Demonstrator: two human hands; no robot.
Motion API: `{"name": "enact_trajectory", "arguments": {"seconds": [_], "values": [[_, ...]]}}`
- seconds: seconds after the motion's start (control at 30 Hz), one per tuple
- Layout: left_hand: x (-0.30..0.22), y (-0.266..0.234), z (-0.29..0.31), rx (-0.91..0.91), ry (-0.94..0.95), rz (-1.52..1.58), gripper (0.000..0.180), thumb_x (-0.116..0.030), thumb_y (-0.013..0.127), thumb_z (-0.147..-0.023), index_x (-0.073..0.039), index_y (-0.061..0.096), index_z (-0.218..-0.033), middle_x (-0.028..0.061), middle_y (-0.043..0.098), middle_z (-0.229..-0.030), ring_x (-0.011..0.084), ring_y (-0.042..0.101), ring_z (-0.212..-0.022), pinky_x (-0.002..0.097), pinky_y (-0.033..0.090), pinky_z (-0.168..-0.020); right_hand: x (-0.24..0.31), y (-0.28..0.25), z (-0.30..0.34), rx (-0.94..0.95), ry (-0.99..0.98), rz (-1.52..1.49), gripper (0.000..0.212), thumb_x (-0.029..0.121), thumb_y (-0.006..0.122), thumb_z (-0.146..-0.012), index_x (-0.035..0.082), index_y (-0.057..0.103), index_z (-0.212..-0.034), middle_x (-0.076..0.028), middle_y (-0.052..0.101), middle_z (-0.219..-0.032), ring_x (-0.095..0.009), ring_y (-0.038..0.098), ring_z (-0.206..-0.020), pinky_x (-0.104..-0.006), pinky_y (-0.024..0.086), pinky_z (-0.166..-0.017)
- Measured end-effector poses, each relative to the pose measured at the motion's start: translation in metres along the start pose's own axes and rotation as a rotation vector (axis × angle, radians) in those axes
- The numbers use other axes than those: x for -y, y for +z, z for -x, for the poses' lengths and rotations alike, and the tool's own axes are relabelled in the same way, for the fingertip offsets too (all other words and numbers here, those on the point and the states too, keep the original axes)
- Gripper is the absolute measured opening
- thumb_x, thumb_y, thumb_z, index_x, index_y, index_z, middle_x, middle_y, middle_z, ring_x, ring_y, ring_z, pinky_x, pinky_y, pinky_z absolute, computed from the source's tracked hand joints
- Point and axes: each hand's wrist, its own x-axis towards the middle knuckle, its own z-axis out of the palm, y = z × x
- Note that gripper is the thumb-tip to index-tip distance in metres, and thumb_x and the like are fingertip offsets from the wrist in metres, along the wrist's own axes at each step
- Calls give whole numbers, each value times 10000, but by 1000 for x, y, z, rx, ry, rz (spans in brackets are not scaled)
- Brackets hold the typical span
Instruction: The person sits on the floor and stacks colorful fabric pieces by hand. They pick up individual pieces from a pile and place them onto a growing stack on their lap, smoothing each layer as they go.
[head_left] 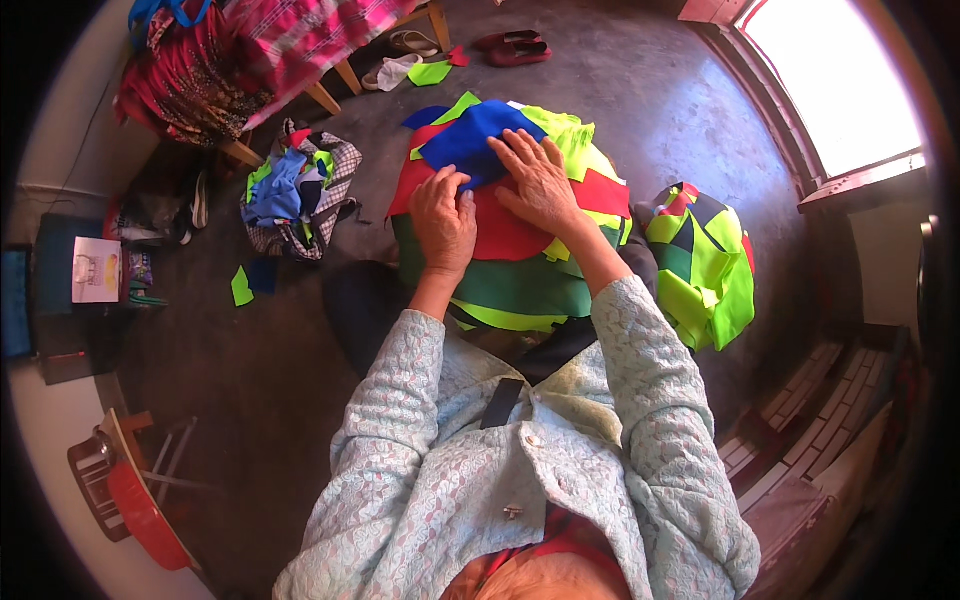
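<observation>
A heap of fabric scraps lies in front of me, with a red piece (507, 232), a dark green piece (525, 287) and a lime-yellow piece (568, 140) overlapping. On top is a blue fabric piece (478, 135). My left hand (445, 222) has its fingers curled together at the near left edge of the blue piece, and its fingertips seem to pinch that edge. Lying flat with fingers spread, my right hand (540, 182) presses across the blue and red pieces. Nothing shows in its grip.
Beside the heap on the right sits a bundle of lime and dark green fabric (700, 262). To the left, a checkered bag (345, 160) holds more scraps, with a small lime scrap (242, 287) on the floor nearby. Dark red shoes (518, 50) stand beyond the heap.
</observation>
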Motion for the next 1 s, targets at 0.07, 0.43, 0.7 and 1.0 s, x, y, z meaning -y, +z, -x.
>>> {"name": "enact_trajectory", "arguments": {"seconds": [0.07,0.43,0.7,1.0], "values": [[3,1,1,-10,2,2,174,-55,657,-794,-60,619,-963,111,618,-1147,314,558,-1074,440,399,-959,0,5,1,-54,-17,1,670,325,646,-790,182,441,-1412,-141,395,-1475,-316,306,-1402,-496,187,-1145],[10,5,0,-8,41,-41,149,-154,552,-925,-23,623,-926,149,632,-1130,345,577,-1031,452,434,-918,11,6,2,-56,105,121,650,546,467,-912,157,422,-1430,-180,322,-1511,-337,234,-1433,-510,160,-1156],[3,3,-2,60,130,-106,197,-217,646,-870,-25,642,-827,143,615,-1213,339,549,-1103,445,425,-958,1,13,5,-200,126,-109,429,346,481,-941,99,576,-1279,-168,439,-1412,-325,333,-1371,-481,197,-1144],[3,1,-4,92,110,-140,156,-184,720,-774,-72,630,-835,132,596,-1241,341,529,-1134,450,415,-982,-9,-40,43,-220,188,-544,389,164,696,-818,96,632,-1195,-176,488,-1366,-356,467,-1269,-431,400,-1038]]}}
